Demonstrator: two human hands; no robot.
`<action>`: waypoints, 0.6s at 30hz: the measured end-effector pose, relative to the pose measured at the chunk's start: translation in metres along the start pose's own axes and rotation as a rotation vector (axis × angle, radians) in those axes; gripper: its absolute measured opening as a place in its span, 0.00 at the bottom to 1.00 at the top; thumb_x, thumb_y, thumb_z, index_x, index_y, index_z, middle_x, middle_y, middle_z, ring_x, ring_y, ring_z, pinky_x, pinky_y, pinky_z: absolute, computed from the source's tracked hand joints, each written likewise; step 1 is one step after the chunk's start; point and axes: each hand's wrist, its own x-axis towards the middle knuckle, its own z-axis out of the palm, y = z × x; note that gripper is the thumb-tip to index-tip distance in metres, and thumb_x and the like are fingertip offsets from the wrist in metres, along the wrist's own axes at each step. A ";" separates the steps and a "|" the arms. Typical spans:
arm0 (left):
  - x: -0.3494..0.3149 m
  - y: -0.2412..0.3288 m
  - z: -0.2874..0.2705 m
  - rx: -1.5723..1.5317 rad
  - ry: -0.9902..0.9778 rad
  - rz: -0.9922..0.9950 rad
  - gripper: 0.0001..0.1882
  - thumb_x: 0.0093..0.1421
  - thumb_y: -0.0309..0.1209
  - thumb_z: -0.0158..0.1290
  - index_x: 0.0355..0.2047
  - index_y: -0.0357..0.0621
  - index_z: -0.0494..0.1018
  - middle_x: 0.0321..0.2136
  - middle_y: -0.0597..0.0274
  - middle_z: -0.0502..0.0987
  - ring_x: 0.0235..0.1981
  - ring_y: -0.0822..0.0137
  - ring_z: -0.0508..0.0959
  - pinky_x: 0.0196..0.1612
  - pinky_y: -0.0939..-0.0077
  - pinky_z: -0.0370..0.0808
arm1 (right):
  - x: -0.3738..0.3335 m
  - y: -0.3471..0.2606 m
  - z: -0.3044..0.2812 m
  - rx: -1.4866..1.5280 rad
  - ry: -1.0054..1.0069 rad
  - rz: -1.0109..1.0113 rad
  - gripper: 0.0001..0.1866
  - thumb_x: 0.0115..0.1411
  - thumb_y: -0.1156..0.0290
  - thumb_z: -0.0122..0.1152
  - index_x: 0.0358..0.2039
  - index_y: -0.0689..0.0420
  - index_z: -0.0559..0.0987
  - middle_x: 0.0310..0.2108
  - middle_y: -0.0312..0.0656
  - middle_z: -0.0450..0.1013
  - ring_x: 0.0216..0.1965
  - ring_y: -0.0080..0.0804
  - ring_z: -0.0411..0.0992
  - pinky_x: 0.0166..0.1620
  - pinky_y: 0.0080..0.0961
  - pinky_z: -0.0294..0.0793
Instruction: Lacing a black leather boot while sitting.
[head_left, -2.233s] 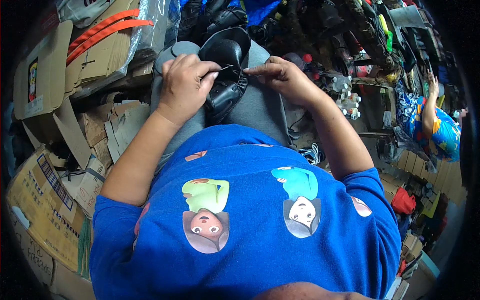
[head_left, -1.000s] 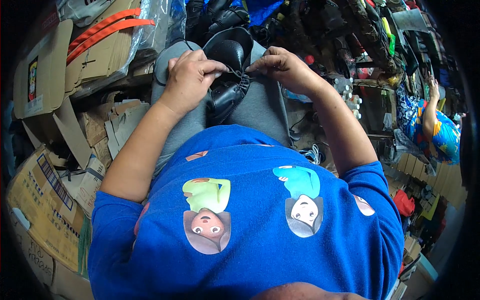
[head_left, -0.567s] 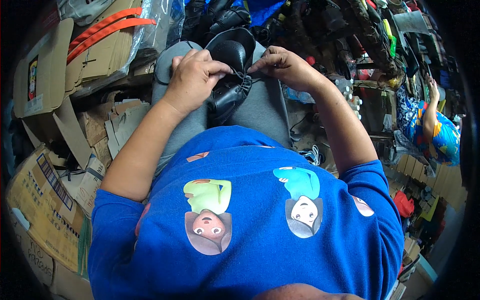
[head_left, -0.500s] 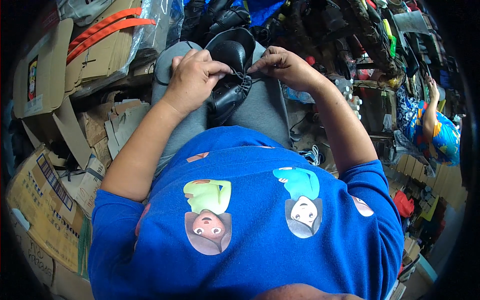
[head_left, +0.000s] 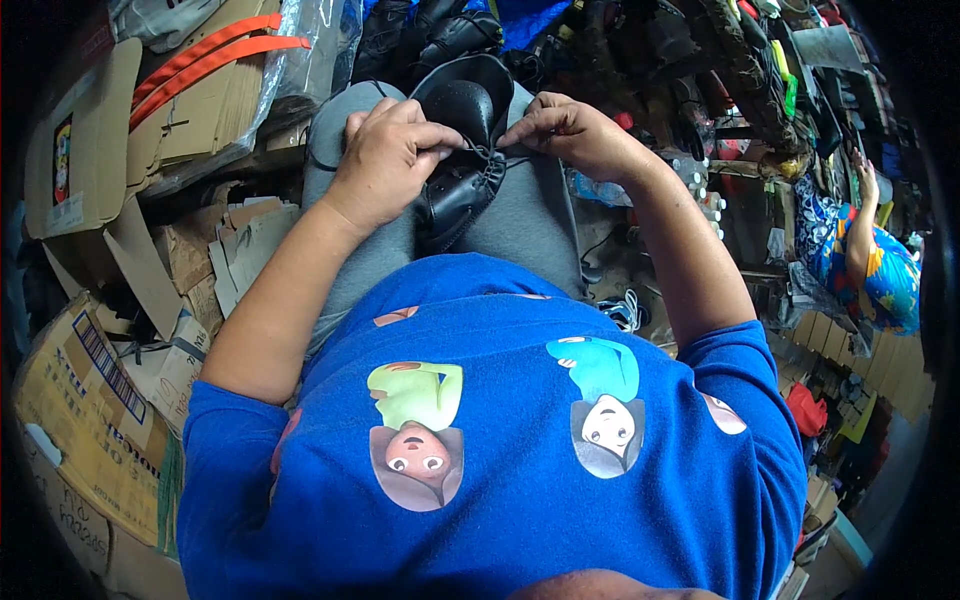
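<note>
On my lap, between my grey-clad thighs, lies a shiny black lace-up shoe. Its gathered lacing runs along the right side, and the shoe's wide upper part points away from me. My left hand is closed, thumb and forefinger pinching the black shoelace at the shoe's left. Opposite it, my right hand pinches the same shoelace at the top of the lacing. A loose stretch of lace trails over my left thigh. My fingertips partly cover the lace.
Cardboard boxes and flattened cardboard are piled at the left. More black shoes lie beyond my knees. Clear plastic bottles stand at the right, near cluttered shelving. Another person's arm shows at far right.
My right fingertips have shifted very slightly to the right along the lacing. My left hand stays nearly still, and the shoe has barely moved.
</note>
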 end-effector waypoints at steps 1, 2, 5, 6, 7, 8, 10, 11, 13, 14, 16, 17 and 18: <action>0.000 0.000 0.000 -0.001 0.000 0.000 0.07 0.51 0.30 0.58 0.30 0.59 0.80 0.24 0.69 0.70 0.36 0.66 0.71 0.42 0.68 0.59 | 0.000 0.000 0.000 0.000 0.000 0.001 0.12 0.56 0.77 0.58 0.38 0.49 0.83 0.31 0.32 0.65 0.37 0.24 0.64 0.46 0.21 0.65; 0.000 0.000 0.000 0.003 -0.002 0.001 0.07 0.51 0.30 0.58 0.30 0.59 0.80 0.24 0.69 0.70 0.36 0.66 0.71 0.42 0.68 0.59 | 0.000 0.000 0.000 -0.003 -0.002 0.002 0.12 0.56 0.78 0.58 0.38 0.49 0.83 0.30 0.32 0.65 0.37 0.24 0.64 0.46 0.21 0.65; 0.000 -0.001 -0.001 -0.012 -0.013 -0.004 0.07 0.51 0.30 0.58 0.30 0.59 0.80 0.24 0.69 0.70 0.36 0.66 0.71 0.42 0.68 0.59 | 0.001 0.000 -0.001 -0.006 -0.003 -0.010 0.12 0.56 0.78 0.58 0.38 0.50 0.83 0.30 0.32 0.65 0.37 0.25 0.64 0.45 0.21 0.65; 0.000 -0.001 -0.001 -0.030 -0.022 -0.010 0.07 0.51 0.30 0.58 0.30 0.59 0.80 0.24 0.69 0.70 0.36 0.66 0.71 0.42 0.68 0.59 | 0.001 0.000 -0.001 -0.008 -0.003 -0.023 0.12 0.56 0.78 0.58 0.38 0.50 0.83 0.30 0.32 0.65 0.37 0.25 0.64 0.45 0.21 0.65; 0.000 -0.001 -0.002 -0.030 -0.022 -0.011 0.07 0.51 0.30 0.58 0.30 0.59 0.80 0.24 0.69 0.70 0.36 0.66 0.71 0.42 0.68 0.59 | 0.001 0.000 -0.001 -0.008 -0.003 -0.024 0.12 0.56 0.78 0.58 0.38 0.50 0.83 0.30 0.32 0.65 0.37 0.25 0.64 0.45 0.21 0.65; 0.000 -0.001 -0.002 -0.033 -0.023 -0.011 0.07 0.51 0.30 0.58 0.30 0.59 0.80 0.24 0.69 0.70 0.36 0.67 0.71 0.42 0.68 0.59 | 0.000 -0.001 -0.001 -0.005 -0.003 -0.018 0.12 0.55 0.78 0.58 0.38 0.50 0.83 0.30 0.32 0.65 0.37 0.25 0.64 0.45 0.21 0.65; 0.000 0.000 -0.002 -0.036 -0.023 -0.011 0.07 0.51 0.30 0.58 0.30 0.59 0.80 0.24 0.69 0.70 0.35 0.67 0.71 0.43 0.68 0.59 | 0.001 -0.001 -0.001 -0.002 -0.003 -0.012 0.12 0.55 0.78 0.58 0.38 0.50 0.83 0.30 0.32 0.65 0.37 0.25 0.64 0.45 0.21 0.65; 0.000 0.000 -0.001 -0.020 -0.019 -0.007 0.07 0.51 0.30 0.58 0.30 0.59 0.80 0.24 0.69 0.70 0.36 0.67 0.71 0.43 0.68 0.59 | 0.001 0.001 -0.001 -0.010 -0.002 -0.029 0.13 0.55 0.78 0.58 0.38 0.49 0.83 0.29 0.32 0.65 0.37 0.24 0.63 0.45 0.21 0.65; 0.001 0.002 0.000 -0.005 -0.014 -0.002 0.07 0.50 0.30 0.58 0.30 0.59 0.80 0.24 0.69 0.70 0.36 0.67 0.71 0.43 0.68 0.59 | 0.001 0.002 -0.001 -0.019 0.000 -0.046 0.13 0.55 0.79 0.58 0.39 0.49 0.83 0.29 0.32 0.64 0.37 0.24 0.63 0.45 0.21 0.65; 0.000 0.003 0.001 -0.022 -0.007 0.012 0.07 0.50 0.30 0.58 0.30 0.59 0.80 0.24 0.69 0.70 0.36 0.67 0.71 0.43 0.68 0.59 | 0.001 0.002 -0.001 -0.010 -0.006 -0.027 0.13 0.55 0.79 0.58 0.39 0.49 0.83 0.29 0.31 0.64 0.37 0.24 0.63 0.45 0.20 0.64; 0.001 0.002 0.003 -0.039 0.000 0.026 0.07 0.50 0.30 0.58 0.31 0.59 0.80 0.24 0.69 0.71 0.36 0.67 0.71 0.43 0.68 0.59 | 0.000 0.002 -0.001 0.000 -0.011 -0.007 0.14 0.54 0.79 0.58 0.39 0.50 0.83 0.29 0.31 0.63 0.37 0.23 0.63 0.45 0.20 0.64; 0.001 0.001 0.004 -0.051 -0.005 0.025 0.07 0.50 0.30 0.58 0.30 0.59 0.80 0.24 0.69 0.71 0.36 0.66 0.71 0.44 0.68 0.60 | 0.000 0.003 -0.001 0.033 -0.015 0.002 0.14 0.54 0.80 0.58 0.39 0.50 0.83 0.29 0.31 0.63 0.36 0.23 0.62 0.44 0.19 0.64; 0.003 -0.001 0.005 -0.063 -0.010 0.025 0.07 0.50 0.30 0.57 0.30 0.59 0.80 0.24 0.69 0.71 0.36 0.66 0.71 0.44 0.68 0.60 | 0.000 0.004 0.000 0.066 -0.019 0.011 0.15 0.54 0.80 0.58 0.39 0.50 0.83 0.29 0.30 0.63 0.36 0.23 0.62 0.44 0.19 0.64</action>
